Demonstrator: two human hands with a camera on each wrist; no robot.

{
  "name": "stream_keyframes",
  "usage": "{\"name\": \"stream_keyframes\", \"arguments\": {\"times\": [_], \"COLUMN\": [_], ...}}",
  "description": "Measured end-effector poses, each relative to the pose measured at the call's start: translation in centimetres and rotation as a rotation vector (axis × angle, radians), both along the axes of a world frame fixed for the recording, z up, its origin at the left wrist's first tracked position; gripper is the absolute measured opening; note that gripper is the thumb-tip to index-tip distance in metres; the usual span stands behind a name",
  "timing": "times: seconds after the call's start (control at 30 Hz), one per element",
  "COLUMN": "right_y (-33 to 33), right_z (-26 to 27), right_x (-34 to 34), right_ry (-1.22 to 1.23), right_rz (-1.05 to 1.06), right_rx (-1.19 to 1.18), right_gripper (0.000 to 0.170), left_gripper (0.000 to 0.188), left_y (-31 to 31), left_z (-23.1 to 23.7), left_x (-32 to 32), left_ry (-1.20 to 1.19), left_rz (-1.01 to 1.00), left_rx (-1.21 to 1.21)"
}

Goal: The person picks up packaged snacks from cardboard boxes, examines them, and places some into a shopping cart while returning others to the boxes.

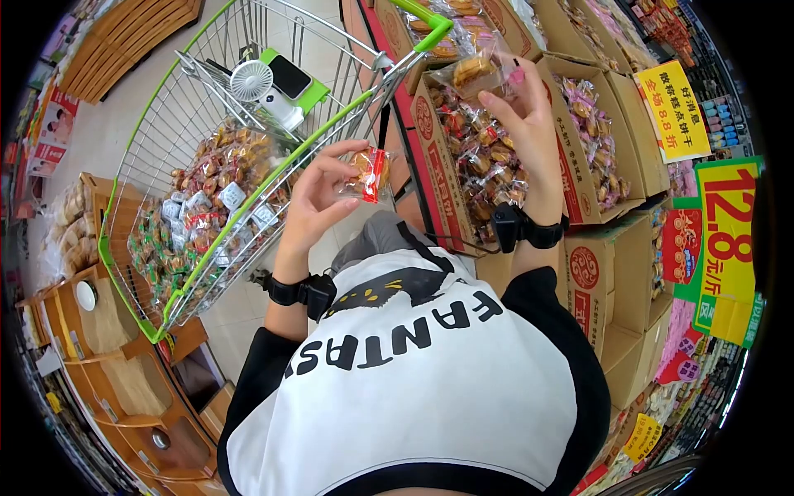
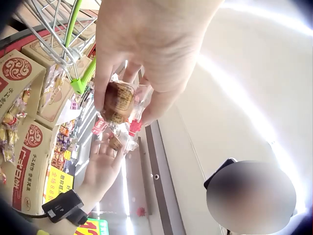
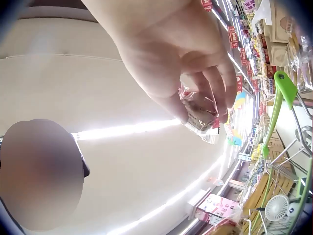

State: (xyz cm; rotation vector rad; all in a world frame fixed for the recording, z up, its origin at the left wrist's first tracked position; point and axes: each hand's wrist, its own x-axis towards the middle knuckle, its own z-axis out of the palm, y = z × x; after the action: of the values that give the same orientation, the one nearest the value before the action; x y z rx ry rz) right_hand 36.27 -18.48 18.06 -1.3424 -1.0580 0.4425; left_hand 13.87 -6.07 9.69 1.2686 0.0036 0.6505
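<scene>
Between its thumb and fingers the left hand (image 1: 318, 194) pinches a wrapped pastry (image 1: 370, 174) with a red strip, beside the cart handle. In the left wrist view that hand (image 2: 146, 54) grips the brown wrapped pastry (image 2: 119, 102). The right hand (image 1: 529, 116) holds another clear-wrapped pastry (image 1: 474, 73) over an open box (image 1: 440, 165) of wrapped pastries. Seen from the right wrist, the right hand (image 3: 181, 54) has its fingers curled round a wrapped piece (image 3: 200, 110).
A shopping cart (image 1: 149, 107) with green edges stands at the left, holding bags of wrapped snacks (image 1: 219, 178), a white fan (image 1: 251, 81) and a phone (image 1: 289, 76). More cardboard boxes (image 1: 600, 264) and a yellow sign (image 1: 672, 112) are at the right.
</scene>
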Motion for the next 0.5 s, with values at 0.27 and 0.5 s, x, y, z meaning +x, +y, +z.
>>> {"name": "stream_keyframes", "arguments": {"times": [0.27,0.5], "right_y": [0.4,2.6], "right_z": [-0.8,-1.7], "right_x": [-2.2,-5.1], "right_ry": [-0.249,-0.389], "right_rz": [0.284,0.297], "right_rx": [-0.024,0.155], "right_gripper": [0.03,0.028], "left_gripper": [0.039,0.068], "left_y": [-0.4,-0.7], "left_z": [1.1,1.0], "left_x": [-0.9,-1.0], "left_ry": [0.054,0.028], "left_rz": [0.087,0.129], "left_rx": [0.186,0.035]}}
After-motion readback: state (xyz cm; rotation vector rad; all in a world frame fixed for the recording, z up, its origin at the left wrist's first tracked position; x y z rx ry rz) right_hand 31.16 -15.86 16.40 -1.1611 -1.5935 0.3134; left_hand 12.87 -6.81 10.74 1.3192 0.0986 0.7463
